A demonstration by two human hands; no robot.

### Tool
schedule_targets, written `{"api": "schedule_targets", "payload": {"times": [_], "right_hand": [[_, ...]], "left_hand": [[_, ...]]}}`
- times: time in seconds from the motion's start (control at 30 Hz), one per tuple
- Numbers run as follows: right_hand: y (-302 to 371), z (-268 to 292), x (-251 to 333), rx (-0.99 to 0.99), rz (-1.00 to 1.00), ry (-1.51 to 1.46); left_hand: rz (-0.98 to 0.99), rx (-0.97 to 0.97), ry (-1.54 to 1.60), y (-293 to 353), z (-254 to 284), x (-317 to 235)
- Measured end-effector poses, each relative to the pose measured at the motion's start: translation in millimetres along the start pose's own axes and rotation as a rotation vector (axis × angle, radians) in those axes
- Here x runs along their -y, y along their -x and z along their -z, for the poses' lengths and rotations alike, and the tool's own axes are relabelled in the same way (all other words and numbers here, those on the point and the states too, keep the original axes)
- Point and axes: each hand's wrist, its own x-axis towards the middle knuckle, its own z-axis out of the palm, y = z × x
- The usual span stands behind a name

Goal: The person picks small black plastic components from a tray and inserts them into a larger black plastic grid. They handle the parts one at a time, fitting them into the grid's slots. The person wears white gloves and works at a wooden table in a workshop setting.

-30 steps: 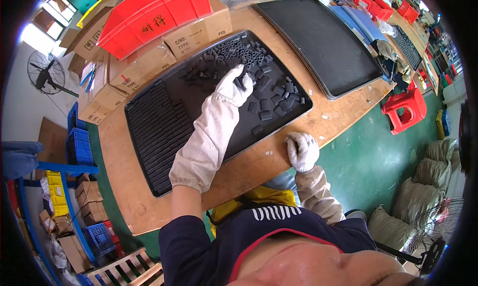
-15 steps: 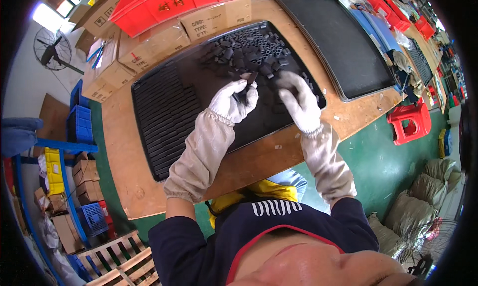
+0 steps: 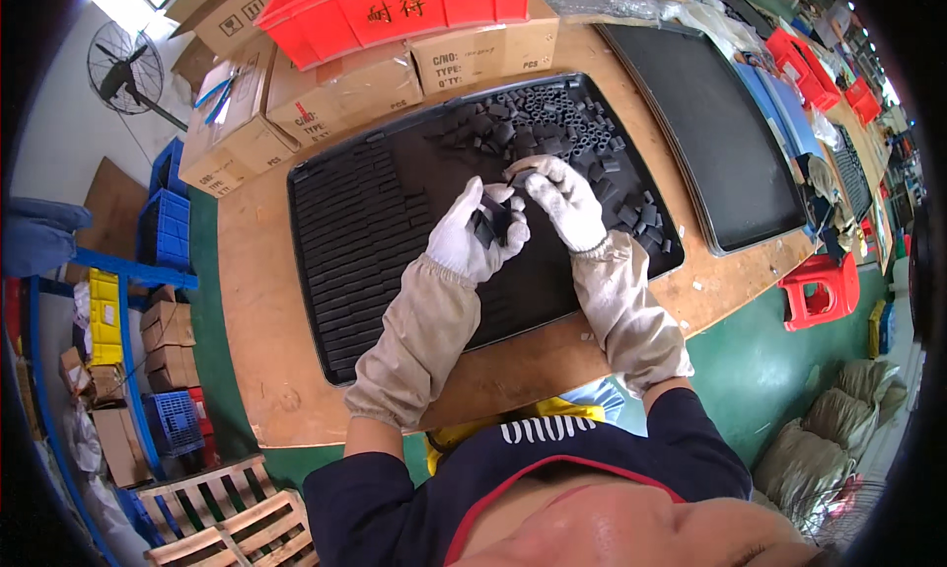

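Observation:
Both my hands wear white gloves above a shallow black tray (image 3: 538, 283). My left hand (image 3: 475, 233) is curled around several small black pieces (image 3: 487, 227), held over the middle of the tray. Beside it, my right hand (image 3: 570, 207) pinches a small dark piece (image 3: 520, 179) between thumb and fingers, close to the left fingertips. Loose black tube pieces (image 3: 572, 113) are heaped at the tray's far side, some standing with round openings up. More lie scattered (image 3: 646, 217) at its right. Neat rows of black pieces (image 3: 360, 241) cover the left part.
Cardboard boxes (image 3: 345, 95) and a red plastic crate (image 3: 395, 14) stand behind the tray on the wooden table (image 3: 261, 310). Another black tray (image 3: 720, 143) lies to the right. A red stool (image 3: 824, 291) is on the green floor; blue shelving (image 3: 138, 370) stands at left.
My right hand has moved left from the loose pieces to beside my left hand, its fingertips now closed on a piece. The whole view has shifted slightly.

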Motion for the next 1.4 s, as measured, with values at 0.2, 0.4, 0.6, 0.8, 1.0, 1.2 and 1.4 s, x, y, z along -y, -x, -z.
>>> {"api": "schedule_targets", "payload": {"times": [0.2, 0.4, 0.6, 0.8, 1.0, 1.2, 1.4], "right_hand": [[16.9, -4.3, 20.2, 0.022, 0.073, 0.043], [18.7, 0.8, 15.8, -0.044, 0.057, 0.084], [17.5, 7.7, 0.1, -0.079, 0.111, 0.412], [15.9, 1.9, 10.2, -0.038, 0.214, 0.506], [8.3, 9.8, 15.4, -0.037, 0.480, 0.816], [7.0, 12.2, 14.5, 0.028, 0.679, 1.138], [2.1, 32.2, 23.1, -0.243, 0.576, 0.961]], "left_hand": [[0.022, 0.142, 0.124, 2.5, 11.2, -2.2], [-0.100, -0.092, 0.027, 1.6, -2.3, 3.7], [-0.069, -0.005, 0.103, -6.7, 20.0, -0.5], [-0.031, -0.139, 0.047, -5.5, 19.2, -1.5], [-0.009, -0.183, -0.384, -0.3, 8.5, 0.7], [-0.001, -0.121, -0.734, 3.8, 5.6, 3.6], [-0.091, -0.171, -0.669, 6.8, -5.5, 1.4]]}}
